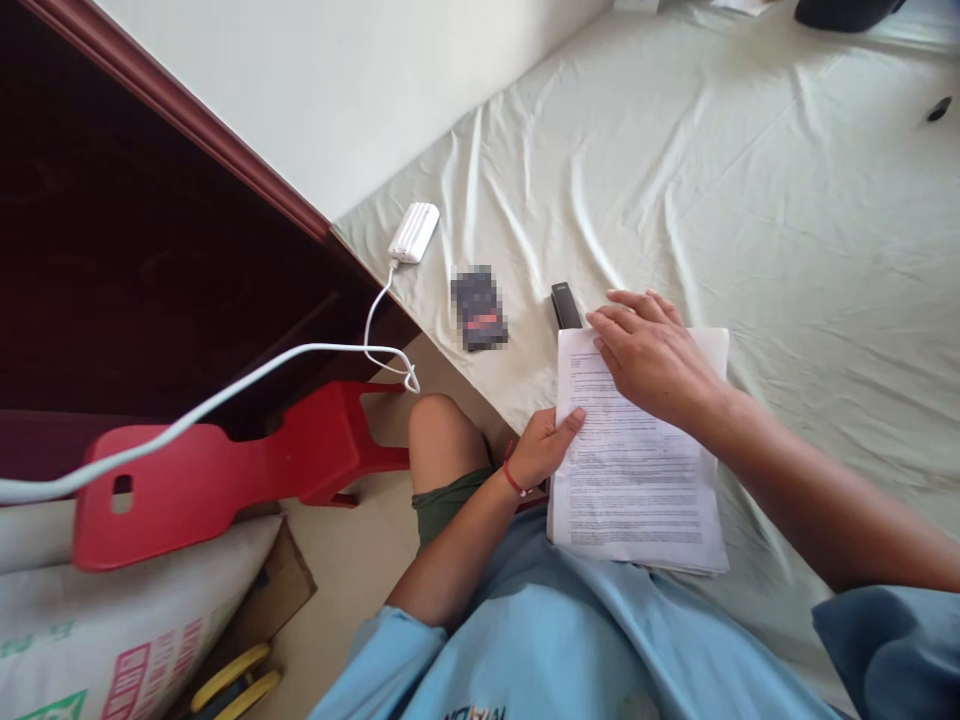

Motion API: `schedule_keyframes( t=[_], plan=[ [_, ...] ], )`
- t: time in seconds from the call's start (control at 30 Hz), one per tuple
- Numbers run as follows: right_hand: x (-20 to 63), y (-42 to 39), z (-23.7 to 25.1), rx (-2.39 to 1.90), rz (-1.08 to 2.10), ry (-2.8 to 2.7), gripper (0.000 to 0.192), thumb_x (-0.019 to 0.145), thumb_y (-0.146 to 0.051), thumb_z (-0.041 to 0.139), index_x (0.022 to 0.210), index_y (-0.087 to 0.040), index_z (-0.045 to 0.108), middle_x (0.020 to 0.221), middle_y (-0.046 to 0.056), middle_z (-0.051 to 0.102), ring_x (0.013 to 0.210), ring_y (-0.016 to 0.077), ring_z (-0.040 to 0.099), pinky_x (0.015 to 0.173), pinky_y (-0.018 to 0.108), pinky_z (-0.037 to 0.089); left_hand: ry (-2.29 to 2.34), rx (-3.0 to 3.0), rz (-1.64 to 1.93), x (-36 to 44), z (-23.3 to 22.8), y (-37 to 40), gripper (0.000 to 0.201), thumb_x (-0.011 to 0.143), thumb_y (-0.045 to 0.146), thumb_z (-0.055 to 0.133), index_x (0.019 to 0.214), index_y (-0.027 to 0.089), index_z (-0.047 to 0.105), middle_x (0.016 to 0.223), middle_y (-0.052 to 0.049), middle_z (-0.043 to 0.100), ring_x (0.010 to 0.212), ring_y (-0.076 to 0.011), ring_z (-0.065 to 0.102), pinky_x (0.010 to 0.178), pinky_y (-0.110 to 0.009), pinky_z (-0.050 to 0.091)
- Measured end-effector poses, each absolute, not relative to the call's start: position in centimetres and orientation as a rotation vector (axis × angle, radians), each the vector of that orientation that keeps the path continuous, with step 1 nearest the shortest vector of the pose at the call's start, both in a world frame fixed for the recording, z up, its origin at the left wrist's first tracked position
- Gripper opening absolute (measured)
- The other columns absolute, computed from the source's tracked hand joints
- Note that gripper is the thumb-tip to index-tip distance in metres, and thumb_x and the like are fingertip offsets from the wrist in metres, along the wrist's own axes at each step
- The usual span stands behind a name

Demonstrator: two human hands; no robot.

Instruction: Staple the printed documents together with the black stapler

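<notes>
well, the papers (637, 490) bear illegibly small print.

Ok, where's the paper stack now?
The paper stack is right of centre in the head view, left hand at its left edge, right hand over its upper part.

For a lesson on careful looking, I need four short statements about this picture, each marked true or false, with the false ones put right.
1. The left hand holds the edge of the papers. True.
2. The right hand is holding the white cable. False: it lies over the top part of the papers.
3. The chair is blue. False: the chair is red.
4. The white cable runs to a white box. True.
</notes>
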State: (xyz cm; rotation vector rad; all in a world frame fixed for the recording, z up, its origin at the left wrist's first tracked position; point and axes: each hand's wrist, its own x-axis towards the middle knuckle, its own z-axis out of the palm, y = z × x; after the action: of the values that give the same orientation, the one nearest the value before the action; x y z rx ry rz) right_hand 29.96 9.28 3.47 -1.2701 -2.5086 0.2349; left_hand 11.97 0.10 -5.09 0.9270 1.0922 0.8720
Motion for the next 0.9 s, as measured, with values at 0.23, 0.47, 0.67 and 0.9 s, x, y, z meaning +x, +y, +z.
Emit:
schedule_keyframes(
  t=[0.23, 0.47, 0.67, 0.9],
  plan=[
    [29.5, 10.7, 4.3, -1.246, 0.526, -2.423, 0.038, 0.107, -0.03, 0.044, 0.11, -0.02, 0.08, 0.115, 0.013, 0.081, 0.13, 0.0354, 0.062, 0.11, 0.051, 0.046, 1.09, 0.938, 0.854, 12.1, -4.9, 0.2, 0.071, 0.084, 0.081, 0.068, 0.1, 0.013, 0.081, 0.093, -0.012, 0.081, 0.082, -0.0254, 0.073, 0.075, -0.037, 0.057],
    [28.8, 12.3, 4.7, -1.347, 0.827, -2.291, 0.029, 0.101, -0.034, 0.057, 0.091, -0.021, 0.081, 0.089, 0.005, 0.077, 0.081, 0.0208, 0.067, 0.077, 0.033, 0.047, 1.105, 0.946, 0.835, 12.4, -5.0, 0.2, 0.071, 0.085, 0.082, 0.067, 0.099, 0.013, 0.081, 0.093, -0.011, 0.081, 0.081, -0.0246, 0.072, 0.076, -0.037, 0.055],
    [28.4, 13.0, 3.3, -1.433, 0.829, -2.302, 0.032, 0.101, -0.033, 0.054, 0.091, -0.02, 0.081, 0.089, 0.007, 0.077, 0.082, 0.0219, 0.066, 0.075, 0.034, 0.045, 1.2, 0.935, 1.033, 12.9, -4.8, 0.4, 0.061, 0.092, 0.075, 0.065, 0.109, 0.018, 0.076, 0.106, -0.008, 0.08, 0.095, -0.0227, 0.07, 0.086, -0.034, 0.054],
    [28.2, 13.6, 0.3, -1.595, 0.733, -2.315, 0.032, 0.102, -0.033, 0.053, 0.092, -0.022, 0.081, 0.088, 0.008, 0.078, 0.109, 0.0316, 0.066, 0.088, 0.041, 0.047, 1.293, 0.733, 1.026, 13.3, -5.1, 1.3, 0.052, 0.083, 0.068, 0.077, 0.087, 0.016, 0.071, 0.085, -0.006, 0.075, 0.087, -0.023, 0.069, 0.071, -0.031, 0.049]
  ],
)
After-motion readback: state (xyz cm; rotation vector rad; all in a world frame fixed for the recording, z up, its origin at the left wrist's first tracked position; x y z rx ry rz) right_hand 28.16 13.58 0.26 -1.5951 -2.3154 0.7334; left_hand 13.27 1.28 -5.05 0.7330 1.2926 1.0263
